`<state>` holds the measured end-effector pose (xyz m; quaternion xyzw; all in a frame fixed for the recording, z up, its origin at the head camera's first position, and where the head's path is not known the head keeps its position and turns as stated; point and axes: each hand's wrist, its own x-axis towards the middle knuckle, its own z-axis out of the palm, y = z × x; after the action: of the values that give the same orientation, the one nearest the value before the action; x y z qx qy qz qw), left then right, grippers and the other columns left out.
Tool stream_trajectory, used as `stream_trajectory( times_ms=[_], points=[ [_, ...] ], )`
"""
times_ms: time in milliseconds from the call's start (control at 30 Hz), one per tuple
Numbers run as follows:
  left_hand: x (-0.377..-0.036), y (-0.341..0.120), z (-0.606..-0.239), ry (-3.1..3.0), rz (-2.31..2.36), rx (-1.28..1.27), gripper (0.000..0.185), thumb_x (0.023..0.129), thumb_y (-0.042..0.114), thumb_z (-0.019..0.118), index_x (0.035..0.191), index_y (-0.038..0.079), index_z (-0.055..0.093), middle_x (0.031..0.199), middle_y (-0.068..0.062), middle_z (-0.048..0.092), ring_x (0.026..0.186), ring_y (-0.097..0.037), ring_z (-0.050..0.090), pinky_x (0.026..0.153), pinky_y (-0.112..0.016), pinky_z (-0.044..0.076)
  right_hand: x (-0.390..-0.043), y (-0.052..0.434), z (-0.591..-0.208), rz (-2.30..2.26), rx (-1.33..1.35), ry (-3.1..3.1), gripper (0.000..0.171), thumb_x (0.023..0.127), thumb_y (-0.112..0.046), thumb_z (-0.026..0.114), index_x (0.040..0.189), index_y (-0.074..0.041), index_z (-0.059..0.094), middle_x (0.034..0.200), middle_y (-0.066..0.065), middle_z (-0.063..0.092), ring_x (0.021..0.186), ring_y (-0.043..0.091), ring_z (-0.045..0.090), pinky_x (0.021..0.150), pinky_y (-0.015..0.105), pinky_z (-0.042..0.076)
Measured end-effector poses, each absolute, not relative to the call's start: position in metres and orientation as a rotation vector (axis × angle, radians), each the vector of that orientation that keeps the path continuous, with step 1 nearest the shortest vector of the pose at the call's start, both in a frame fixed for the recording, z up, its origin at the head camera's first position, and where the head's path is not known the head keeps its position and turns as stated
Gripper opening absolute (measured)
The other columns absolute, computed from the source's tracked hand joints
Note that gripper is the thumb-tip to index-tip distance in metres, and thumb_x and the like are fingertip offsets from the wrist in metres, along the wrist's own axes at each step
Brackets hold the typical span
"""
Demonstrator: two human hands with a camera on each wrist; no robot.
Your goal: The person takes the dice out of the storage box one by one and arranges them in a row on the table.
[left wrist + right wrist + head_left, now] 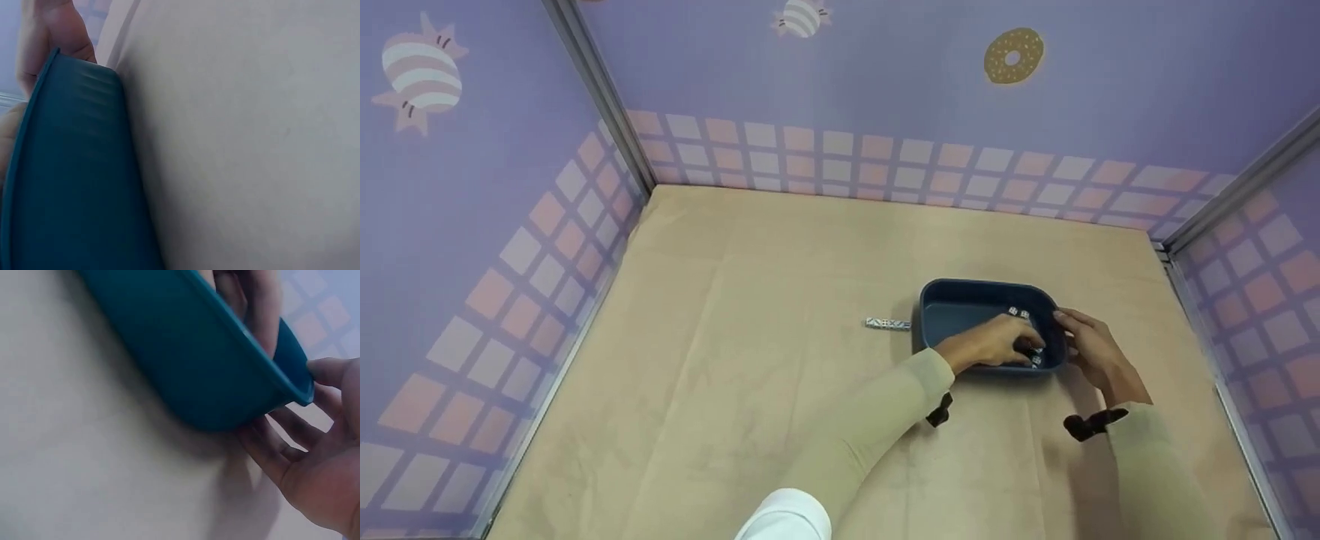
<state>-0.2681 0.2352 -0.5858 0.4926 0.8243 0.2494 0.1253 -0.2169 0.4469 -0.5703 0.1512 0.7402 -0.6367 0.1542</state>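
A dark blue tray sits right of centre on the tan table; its outer wall fills the left wrist view. My left hand reaches over the near rim into the tray, fingers bent down among small white dice. The hand hides whether it pinches one. My right hand holds the tray's right end: in the right wrist view the hand has its thumb at the rim and its fingers against the outer wall. A short row of white dice lies on the table just left of the tray.
Purple patterned walls enclose the table on the left, back and right, with metal posts in the corners. Tan cloth covers the surface. Black wrist straps show at both sleeves.
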Motion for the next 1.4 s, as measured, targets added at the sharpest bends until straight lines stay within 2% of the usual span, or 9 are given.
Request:
stream_trajectory(
  times_ms=[67,167,267,400,600,767,1033,1267,1400],
  points=[
    [-0.269,0.236,-0.586,2.372,0.703,1.459,0.036,0.099,0.023,0.078,0.135,0.017,0.074,0.13,0.005,0.071,0.118,-0.004,0.063,0.1,-0.011,0.044,-0.217,0.445,-0.57,-1.826,0.426,2.128,0.073,0.111,-0.045,0.053,0.168,-0.006,0.027,0.168,0.019,0.031,0.147,0.032,0.044,0.099,0.032,0.054],
    [-0.27,0.238,-0.588,2.303,0.71,1.469,0.033,0.101,0.019,0.076,0.134,0.017,0.075,0.127,0.003,0.07,0.115,-0.004,0.065,0.096,-0.01,0.046,-0.215,0.443,-0.57,-1.814,0.42,2.149,0.074,0.112,-0.047,0.05,0.168,-0.006,0.025,0.17,0.02,0.027,0.153,0.036,0.034,0.1,0.03,0.053],
    [-0.27,0.24,-0.591,2.267,0.712,1.463,0.03,0.102,0.016,0.074,0.132,0.018,0.077,0.124,0.003,0.071,0.111,-0.003,0.067,0.091,-0.009,0.048,-0.214,0.441,-0.57,-1.798,0.436,2.172,0.073,0.112,-0.049,0.049,0.168,-0.007,0.028,0.169,0.019,0.029,0.151,0.036,0.036,0.101,0.031,0.053],
    [-0.271,0.241,-0.594,2.291,0.664,1.504,0.027,0.102,0.017,0.074,0.128,0.019,0.078,0.121,0.004,0.071,0.109,-0.003,0.067,0.091,-0.01,0.048,-0.211,0.433,-0.56,-1.802,0.461,2.155,0.068,0.114,-0.042,0.047,0.167,-0.005,0.028,0.17,0.02,0.027,0.155,0.037,0.032,0.115,0.043,0.044],
    [-0.272,0.243,-0.597,2.291,0.663,1.522,0.024,0.101,0.016,0.076,0.124,0.019,0.079,0.118,0.005,0.073,0.105,-0.003,0.067,0.089,-0.011,0.048,-0.205,0.423,-0.546,-1.805,0.498,2.14,0.064,0.115,-0.035,0.043,0.167,-0.002,0.026,0.17,0.024,0.027,0.153,0.039,0.033,0.118,0.047,0.04],
    [-0.272,0.243,-0.598,2.346,0.62,1.557,0.019,0.101,0.022,0.077,0.119,0.02,0.08,0.112,0.007,0.072,0.103,-0.002,0.063,0.09,-0.012,0.047,-0.21,0.429,-0.561,-1.826,0.514,2.138,0.067,0.115,-0.04,0.043,0.168,-0.004,0.023,0.172,0.023,0.022,0.158,0.04,0.024,0.125,0.056,0.027],
    [-0.273,0.238,-0.595,2.448,0.553,1.5,0.019,0.098,0.028,0.079,0.115,0.019,0.08,0.108,0.008,0.07,0.098,-0.002,0.06,0.087,-0.015,0.049,-0.215,0.431,-0.575,-1.807,0.513,2.191,0.076,0.112,-0.052,0.047,0.168,-0.006,0.025,0.173,0.02,0.023,0.158,0.038,0.026,0.126,0.055,0.027],
    [-0.281,0.219,-0.584,2.433,0.574,1.437,0.014,0.101,0.014,0.074,0.113,0.017,0.082,0.107,0.005,0.076,0.099,-0.008,0.067,0.088,-0.018,0.052,-0.217,0.43,-0.575,-1.816,0.54,2.187,0.078,0.11,-0.054,0.049,0.167,-0.004,0.027,0.172,0.02,0.025,0.156,0.036,0.03,0.125,0.052,0.029],
    [-0.284,0.201,-0.567,2.442,0.6,1.386,0.016,0.104,0.014,0.069,0.115,0.016,0.08,0.109,0.004,0.074,0.1,-0.009,0.066,0.09,-0.021,0.052,-0.215,0.433,-0.575,-1.794,0.562,2.186,0.078,0.111,-0.054,0.047,0.168,-0.006,0.025,0.173,0.018,0.023,0.156,0.034,0.029,0.126,0.051,0.027]
  ],
)
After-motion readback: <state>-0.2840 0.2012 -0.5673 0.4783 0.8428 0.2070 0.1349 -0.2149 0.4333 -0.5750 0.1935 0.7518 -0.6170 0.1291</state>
